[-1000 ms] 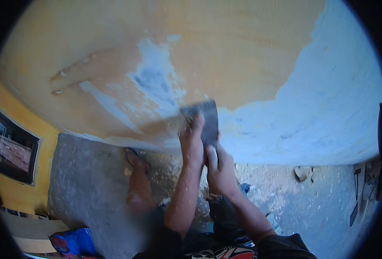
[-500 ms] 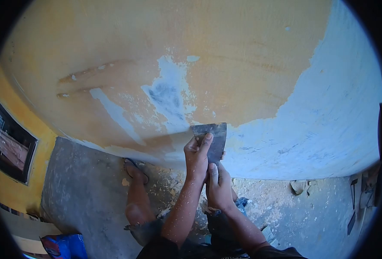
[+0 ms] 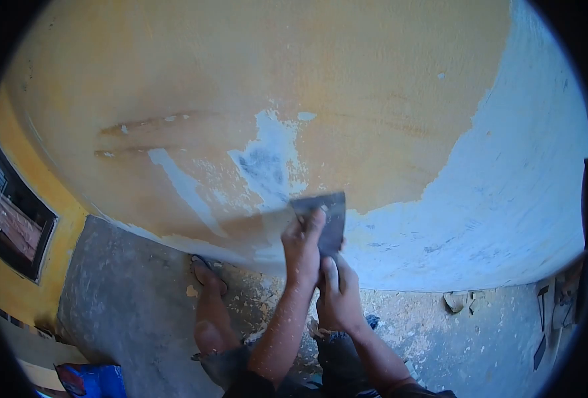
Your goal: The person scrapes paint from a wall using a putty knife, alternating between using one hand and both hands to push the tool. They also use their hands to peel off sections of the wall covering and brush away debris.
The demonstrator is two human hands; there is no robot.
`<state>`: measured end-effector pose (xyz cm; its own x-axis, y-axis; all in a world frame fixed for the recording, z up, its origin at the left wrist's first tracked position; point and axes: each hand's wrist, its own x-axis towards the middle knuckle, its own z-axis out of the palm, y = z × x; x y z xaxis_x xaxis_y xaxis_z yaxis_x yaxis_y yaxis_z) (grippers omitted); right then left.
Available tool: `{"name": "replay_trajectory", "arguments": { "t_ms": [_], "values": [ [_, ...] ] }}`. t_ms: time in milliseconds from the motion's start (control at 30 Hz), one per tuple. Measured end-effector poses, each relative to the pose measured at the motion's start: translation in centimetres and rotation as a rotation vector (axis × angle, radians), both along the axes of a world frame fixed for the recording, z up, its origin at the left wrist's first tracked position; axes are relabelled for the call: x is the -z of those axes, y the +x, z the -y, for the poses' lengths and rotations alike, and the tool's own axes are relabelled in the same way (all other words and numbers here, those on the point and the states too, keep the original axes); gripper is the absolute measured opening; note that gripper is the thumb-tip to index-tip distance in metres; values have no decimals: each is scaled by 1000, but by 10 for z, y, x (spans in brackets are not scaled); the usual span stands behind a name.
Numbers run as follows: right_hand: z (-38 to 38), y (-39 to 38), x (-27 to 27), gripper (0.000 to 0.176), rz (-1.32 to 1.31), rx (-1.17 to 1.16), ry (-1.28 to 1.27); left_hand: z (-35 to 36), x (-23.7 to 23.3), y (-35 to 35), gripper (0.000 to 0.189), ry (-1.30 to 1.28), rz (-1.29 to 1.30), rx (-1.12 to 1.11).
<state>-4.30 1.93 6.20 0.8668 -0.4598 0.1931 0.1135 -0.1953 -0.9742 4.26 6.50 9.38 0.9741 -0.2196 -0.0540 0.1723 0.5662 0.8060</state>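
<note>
A flat dark scraper [image 3: 332,222] has its wide edge up against the wall [image 3: 387,152], where yellow paint borders a bare whitish area. My left hand [image 3: 304,242] grips the blade's left side, its thumb lying on the face. Lower down, my right hand [image 3: 339,292] is closed round the scraper's lower end, which the fingers hide. Above and left of the blade is a bare patch [image 3: 264,159] with a grey smudge. Pale specks dot both forearms.
Paint flakes [image 3: 400,325] litter the grey floor [image 3: 128,285] along the wall's foot. A dark-framed window [image 3: 15,212] is at the left, above a blue and red bag [image 3: 95,381]. Tools [image 3: 541,325] lean at the far right.
The view has shifted, so the wall patches and floor appear lower. Both hands still hold the scraper, which is slightly blurred and a little further left and more tilted in the picture.
</note>
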Motion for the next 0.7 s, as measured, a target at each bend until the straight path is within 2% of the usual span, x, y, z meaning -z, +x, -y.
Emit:
{"name": "replay_trajectory", "arguments": {
  "t_ms": [67, 133, 167, 200, 233, 300, 333, 367, 400, 433, 500, 567, 667, 700],
  "values": [
    [-2, 10, -12, 29, 6, -62, 20, -9, -9, 13, 35, 26, 100, 15],
    [-4, -7, -13, 26, -40, -76, 116, -14, 2, 1, 37, 49, 51, 23],
    [-5, -23, -9, 25, -116, -106, 54, -15, 12, -5, 39, 51, 14, 19],
    [-5, -37, -3, 25, -180, -140, -17, -18, 33, -14, 39, 56, -54, 18],
    [-7, -50, 28, 27, -195, -170, -9, -24, 66, -24, 40, 58, -119, 15],
    [-2, -86, 76, 24, -238, -230, 18, -38, 137, -46, 52, 10, -262, 80],
    [4, -104, 81, 24, -227, -234, 26, -52, 141, -64, 52, 37, -407, 78],
    [11, -124, 85, 23, -223, -209, -87, -67, 144, -84, 53, 62, -560, 72],
    [18, -142, 88, 23, -223, -185, -201, -85, 156, -104, 53, 69, -562, 63],
    [26, -156, 91, 23, -225, -193, -192, -105, 172, -122, 50, 164, -587, 42],
    [41, -179, 93, 29, -172, -182, -298, -139, 173, -150, 47, 256, -625, 8],
    [47, -194, 80, 32, -232, -158, -257, -172, 155, -182, 42, 540, -298, 200],
    [57, -211, 67, 41, -281, -163, -221, -191, 129, -217, 35, 649, -223, 189],
    [60, -214, 62, 42, -273, -161, -128, -188, 123, -225, 34, 684, -111, 180]
  ]
}}
